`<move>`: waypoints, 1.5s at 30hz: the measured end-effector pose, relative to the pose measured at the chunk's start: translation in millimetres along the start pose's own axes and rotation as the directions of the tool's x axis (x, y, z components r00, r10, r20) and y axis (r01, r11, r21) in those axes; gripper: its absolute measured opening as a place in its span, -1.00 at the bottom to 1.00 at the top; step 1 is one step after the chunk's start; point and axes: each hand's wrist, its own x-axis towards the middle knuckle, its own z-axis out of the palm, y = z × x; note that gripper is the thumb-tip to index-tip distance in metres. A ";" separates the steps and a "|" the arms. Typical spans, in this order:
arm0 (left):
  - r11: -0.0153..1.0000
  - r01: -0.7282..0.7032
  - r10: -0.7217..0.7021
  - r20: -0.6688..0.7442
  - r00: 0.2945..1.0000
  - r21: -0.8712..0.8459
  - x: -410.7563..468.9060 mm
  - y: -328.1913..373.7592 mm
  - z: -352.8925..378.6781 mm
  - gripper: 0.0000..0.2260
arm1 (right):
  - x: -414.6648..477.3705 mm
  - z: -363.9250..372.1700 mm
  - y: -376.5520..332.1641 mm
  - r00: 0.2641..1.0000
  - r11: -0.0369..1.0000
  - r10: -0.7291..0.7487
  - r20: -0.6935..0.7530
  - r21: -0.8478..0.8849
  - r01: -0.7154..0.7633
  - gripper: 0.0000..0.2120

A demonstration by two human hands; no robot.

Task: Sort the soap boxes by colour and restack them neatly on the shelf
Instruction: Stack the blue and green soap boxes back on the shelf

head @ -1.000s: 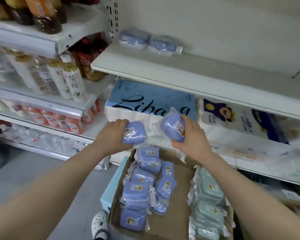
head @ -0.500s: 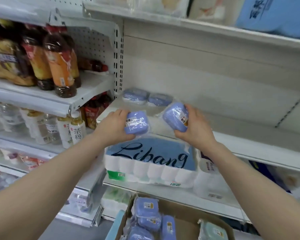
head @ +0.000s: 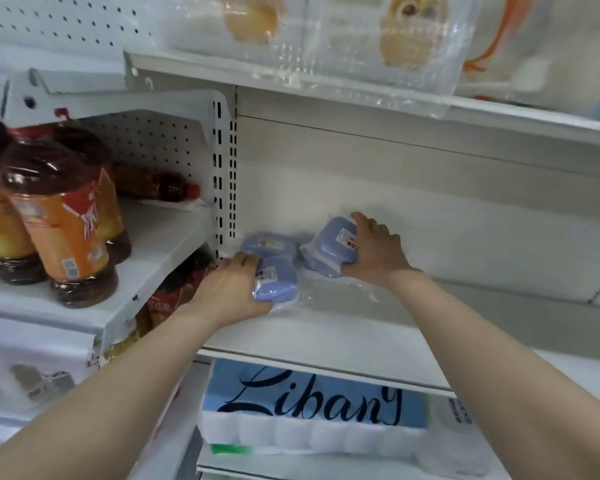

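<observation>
Head view: both hands are up on the white shelf (head: 343, 330). The left hand (head: 232, 289) curls around the front blue soap box (head: 277, 282), low on the shelf, just in front of the rear blue box (head: 269, 242) by the slotted upright (head: 224, 174). The right hand (head: 374, 252) grips the tilted blue soap box (head: 333, 245), sitting atop the lower blue box (head: 314, 266). Orange-labelled bottles (head: 59, 220) stand off left.

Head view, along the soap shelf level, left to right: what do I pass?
Orange-label bottles → slotted upright → front blue soap box → tilted blue soap box → right grip.
</observation>
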 end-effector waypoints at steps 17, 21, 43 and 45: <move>0.995 -0.102 0.104 -0.204 0.974 0.017 37.1 -4.4 -7.4 -0.29 | 15.1 54.2 0.3 0.960 0.977 -0.213 -0.182 -0.018 0.213 -0.51; 0.995 -0.037 0.052 -0.173 0.983 0.089 68.6 -4.5 -17.7 -0.33 | 1.3 66.7 2.8 0.949 0.981 -0.184 -0.257 -0.108 0.161 -0.43; 0.982 -0.040 0.098 -0.313 0.945 0.186 83.4 -5.8 48.7 -0.28 | 7.9 79.1 0.8 0.949 0.975 -0.180 -0.259 -0.177 0.136 -0.30; 0.973 -0.028 0.102 -0.313 0.944 0.231 84.5 -7.6 50.2 -0.27 | 7.2 78.8 0.4 0.948 0.974 -0.182 -0.263 -0.179 0.137 -0.31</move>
